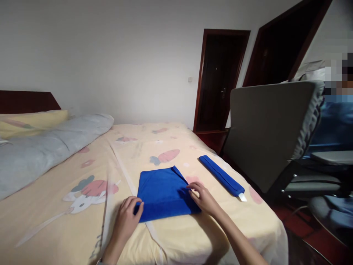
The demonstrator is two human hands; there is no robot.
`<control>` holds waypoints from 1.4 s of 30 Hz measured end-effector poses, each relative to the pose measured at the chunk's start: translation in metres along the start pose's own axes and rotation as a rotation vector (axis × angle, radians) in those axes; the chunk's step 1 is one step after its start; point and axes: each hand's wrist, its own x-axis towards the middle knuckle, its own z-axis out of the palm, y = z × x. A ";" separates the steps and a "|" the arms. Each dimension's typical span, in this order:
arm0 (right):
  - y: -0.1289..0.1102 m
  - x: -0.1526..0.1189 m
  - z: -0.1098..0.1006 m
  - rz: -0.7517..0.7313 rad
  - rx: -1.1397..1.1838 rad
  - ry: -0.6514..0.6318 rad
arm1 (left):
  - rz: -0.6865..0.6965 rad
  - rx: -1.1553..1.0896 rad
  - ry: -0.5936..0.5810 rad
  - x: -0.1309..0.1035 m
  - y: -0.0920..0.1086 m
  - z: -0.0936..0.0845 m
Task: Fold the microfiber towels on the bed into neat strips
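Note:
A blue cloth (pixel 165 193) lies on the bed, folded, with a band along its near side and a slanting fold at its right. My left hand (pixel 129 211) is at its lower left corner, thumb and fingers curled around the edge. At the right edge, my right hand (pixel 200 195) has its thumb and fingers together on the fold. A second blue cloth (pixel 222 175), folded into a narrow strip with a white tag at its near end, lies to the right, apart from both hands.
The bed (pixel 77 232) has a patterned yellow sheet. A long grey bolster (pixel 55 147) and yellow pillow (pixel 35 123) lie at the left. Beyond the bed's right edge stands a grey folded panel (pixel 270 129); a partly visible person in blue (pixel 336 125) is behind it.

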 end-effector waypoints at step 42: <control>-0.016 -0.013 -0.006 -0.243 -0.148 -0.361 | 0.017 -0.289 -0.387 0.000 -0.008 -0.012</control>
